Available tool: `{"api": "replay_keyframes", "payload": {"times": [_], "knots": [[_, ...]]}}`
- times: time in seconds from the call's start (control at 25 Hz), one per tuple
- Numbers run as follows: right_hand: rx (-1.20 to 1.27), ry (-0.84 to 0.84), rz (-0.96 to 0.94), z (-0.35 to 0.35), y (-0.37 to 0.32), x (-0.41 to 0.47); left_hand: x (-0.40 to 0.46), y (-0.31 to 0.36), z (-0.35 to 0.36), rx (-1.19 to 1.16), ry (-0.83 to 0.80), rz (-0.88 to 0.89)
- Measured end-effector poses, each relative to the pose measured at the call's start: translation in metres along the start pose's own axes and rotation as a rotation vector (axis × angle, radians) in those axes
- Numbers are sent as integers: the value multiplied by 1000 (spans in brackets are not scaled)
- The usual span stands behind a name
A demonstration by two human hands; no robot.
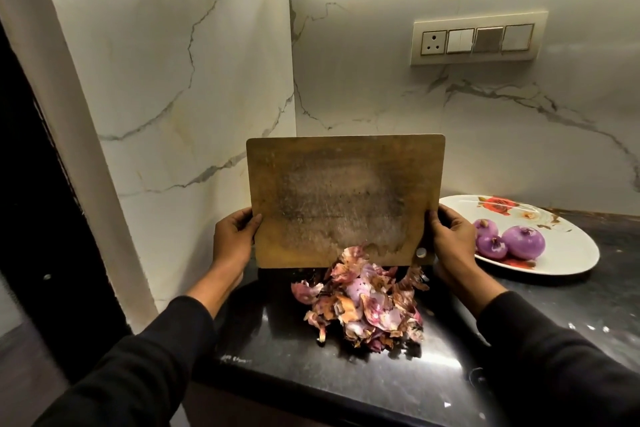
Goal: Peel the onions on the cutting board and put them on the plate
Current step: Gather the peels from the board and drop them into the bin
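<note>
Fingers [257, 220] grip upright cutting board's [343, 198] side edges.

There is one worn, brown wooden cutting board [341, 198] with rounded corners, one oval white plate [568, 246] printed with red flowers, and three peeled purple onions on that plate: one large [523, 242] and two smaller [491, 246] [485, 227]. One loose heap of papery pink-and-brown onion skins [367, 305] lies on the single glossy black stone surface [346, 378]. Two hands in black sleeves show, one left hand [235, 236] and one right hand [452, 236], and the marble wall carries one cream switch panel [478, 40] with one round three-pin socket [433, 42].
</note>
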State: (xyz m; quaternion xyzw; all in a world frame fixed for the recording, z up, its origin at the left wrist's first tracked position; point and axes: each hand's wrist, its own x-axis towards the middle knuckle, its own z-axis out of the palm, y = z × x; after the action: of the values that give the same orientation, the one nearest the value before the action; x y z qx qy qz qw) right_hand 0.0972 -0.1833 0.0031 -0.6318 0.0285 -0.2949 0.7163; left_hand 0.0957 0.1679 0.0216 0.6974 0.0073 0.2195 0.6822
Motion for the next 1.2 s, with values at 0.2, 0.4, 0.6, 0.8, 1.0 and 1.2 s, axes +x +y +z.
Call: {"api": "replay_keyframes", "payload": {"times": [0.2,0.4,0.6,0.8,1.0,1.2], "knots": [[-118,47,42,18,1,32,28,1,13,64,76,-27],[-402,72,161,31,9,69,49,-1,33,289,161,-59],[-627,-57,264,36,18,76,65,-10,45,568,97,-104],[-666,-111,357,38,16,80,72,-10,54,696,72,-129],[-702,-159,407,35,14,79,74,-18,61,766,76,-160],[-776,-200,390,31,14,76,71,-32,61,800,45,-192]]}}
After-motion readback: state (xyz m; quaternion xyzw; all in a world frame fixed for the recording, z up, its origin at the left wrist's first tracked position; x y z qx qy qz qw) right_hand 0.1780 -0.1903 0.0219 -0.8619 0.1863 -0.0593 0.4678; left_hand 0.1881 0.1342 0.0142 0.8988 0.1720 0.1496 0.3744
